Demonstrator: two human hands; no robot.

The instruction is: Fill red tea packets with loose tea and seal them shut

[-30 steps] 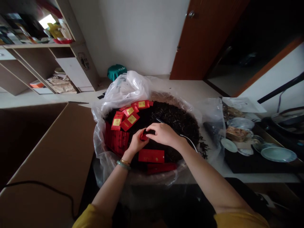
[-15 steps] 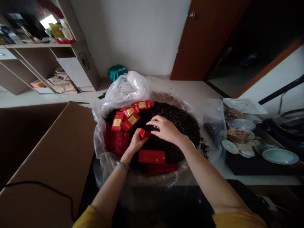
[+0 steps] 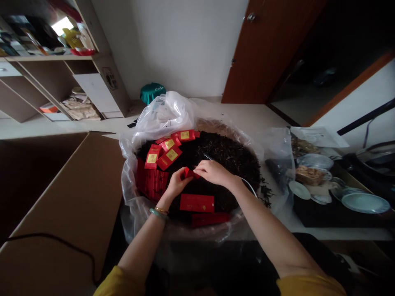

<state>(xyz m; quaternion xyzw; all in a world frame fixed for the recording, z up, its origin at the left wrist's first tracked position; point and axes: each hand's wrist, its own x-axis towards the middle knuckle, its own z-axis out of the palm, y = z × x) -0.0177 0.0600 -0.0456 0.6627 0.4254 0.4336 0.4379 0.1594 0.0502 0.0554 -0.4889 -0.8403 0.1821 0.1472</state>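
Observation:
A small red packet is pinched between my two hands, above a heap of dark dried leaves. My left hand is closed on its left side. My right hand has its fingertips closed at the packet's right end. A slim dark object sticks up behind the right fingers; its kind does not show. Left of the hands lies a dense row of red packets. Several red packets with gold labels lie behind them. A flat red packet lies nearest me.
Clear plastic sheeting lines the round container of leaves. An open cardboard box stands at left. On the right are a plastic bag and several lidded dishes. A thin white curve shows beside my right wrist.
My right fingers have come down and left onto the packet's end. The dark object has tilted up and back behind the hand. My left hand stays nearly in place.

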